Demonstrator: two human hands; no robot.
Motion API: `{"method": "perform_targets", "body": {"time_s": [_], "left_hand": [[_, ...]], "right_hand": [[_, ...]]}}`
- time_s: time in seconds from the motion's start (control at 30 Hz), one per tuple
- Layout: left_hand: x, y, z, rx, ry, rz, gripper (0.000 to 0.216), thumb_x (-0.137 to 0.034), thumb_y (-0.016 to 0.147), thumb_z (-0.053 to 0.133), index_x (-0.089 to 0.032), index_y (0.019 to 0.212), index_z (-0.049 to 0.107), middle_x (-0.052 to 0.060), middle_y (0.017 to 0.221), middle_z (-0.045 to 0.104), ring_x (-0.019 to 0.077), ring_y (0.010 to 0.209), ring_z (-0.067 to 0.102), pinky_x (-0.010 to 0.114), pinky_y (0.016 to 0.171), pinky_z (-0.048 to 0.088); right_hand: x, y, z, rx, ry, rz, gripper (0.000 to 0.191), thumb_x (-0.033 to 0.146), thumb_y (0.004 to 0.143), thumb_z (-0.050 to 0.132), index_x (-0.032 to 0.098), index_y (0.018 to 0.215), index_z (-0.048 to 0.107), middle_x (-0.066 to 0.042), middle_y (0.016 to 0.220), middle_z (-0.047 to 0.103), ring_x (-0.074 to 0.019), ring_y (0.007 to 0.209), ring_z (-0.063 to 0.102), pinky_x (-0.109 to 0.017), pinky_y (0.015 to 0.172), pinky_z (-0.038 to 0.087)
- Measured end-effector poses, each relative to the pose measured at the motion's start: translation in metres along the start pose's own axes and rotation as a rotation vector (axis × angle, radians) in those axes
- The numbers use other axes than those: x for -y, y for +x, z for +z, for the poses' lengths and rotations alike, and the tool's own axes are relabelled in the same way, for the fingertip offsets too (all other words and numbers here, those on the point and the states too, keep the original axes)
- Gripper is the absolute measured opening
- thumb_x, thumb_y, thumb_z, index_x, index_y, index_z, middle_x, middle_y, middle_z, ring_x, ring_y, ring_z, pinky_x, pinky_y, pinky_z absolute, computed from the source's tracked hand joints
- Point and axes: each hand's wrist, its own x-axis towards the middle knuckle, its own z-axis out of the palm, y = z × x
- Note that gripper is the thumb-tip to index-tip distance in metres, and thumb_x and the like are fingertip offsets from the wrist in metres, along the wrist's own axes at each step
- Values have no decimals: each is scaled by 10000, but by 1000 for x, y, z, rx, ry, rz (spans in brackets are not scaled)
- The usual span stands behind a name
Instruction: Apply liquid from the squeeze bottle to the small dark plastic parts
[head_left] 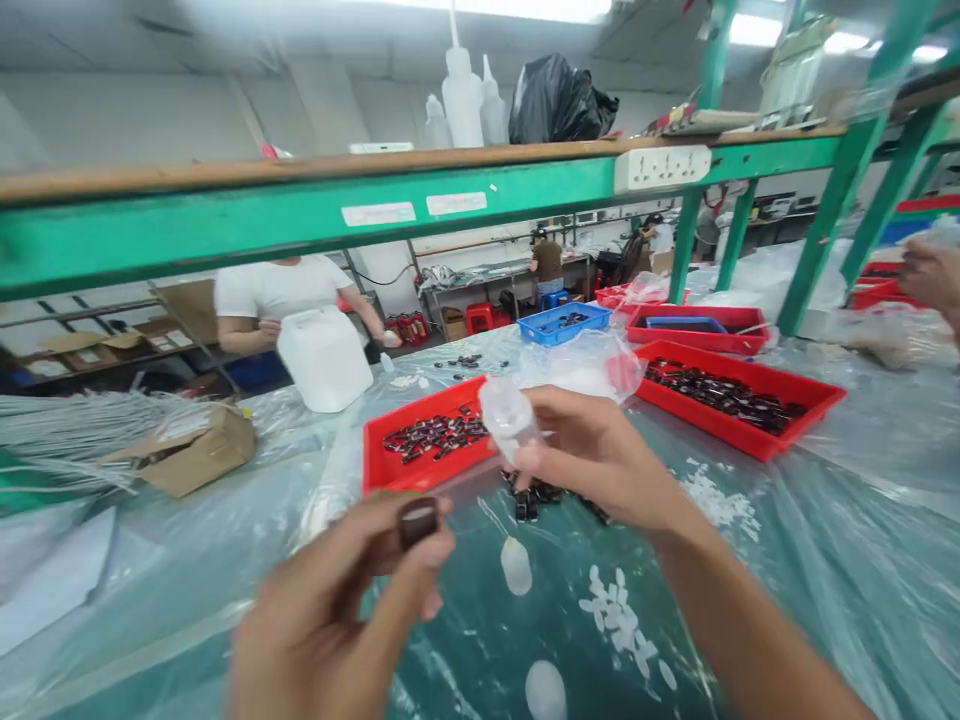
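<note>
Between the thumb and fingers of my left hand (337, 590) is a small dark brown, glossy cap-like piece (418, 522). My right hand (600, 455) grips a translucent white plastic bottle (506, 412), tilted, over the front of a red tray (367, 455) of small dark pieces (435, 436). Below my right hand, more dark pieces (529, 497) lie on the green, plastic-covered table. Small white oval pieces (619, 620) are scattered in front of my right forearm. A white rounded item (516, 566) lies between my hands, and another (545, 690) is nearer the front edge.
To the right stands a red tray (825, 400) full of dark pieces, with a blue tray (562, 335) farther back. A white jug (322, 360) and a torn cardboard box (180, 450) are at left. A green shelf beam (300, 225) crosses overhead. Co-workers are across the table and at right.
</note>
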Motion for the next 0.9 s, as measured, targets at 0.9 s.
{"method": "perform_targets", "body": {"time_s": [0.9], "left_hand": [[-19, -4, 2, -88, -4, 373, 259, -53, 981, 556, -219, 1112, 705, 17, 1011, 679, 115, 894, 666, 213, 767, 530]], "right_hand": [[16, -55, 1, -317, -869, -373, 487, 475, 745, 740, 520, 1222, 653, -36, 1020, 756, -426, 955, 722, -518, 533, 628]]}}
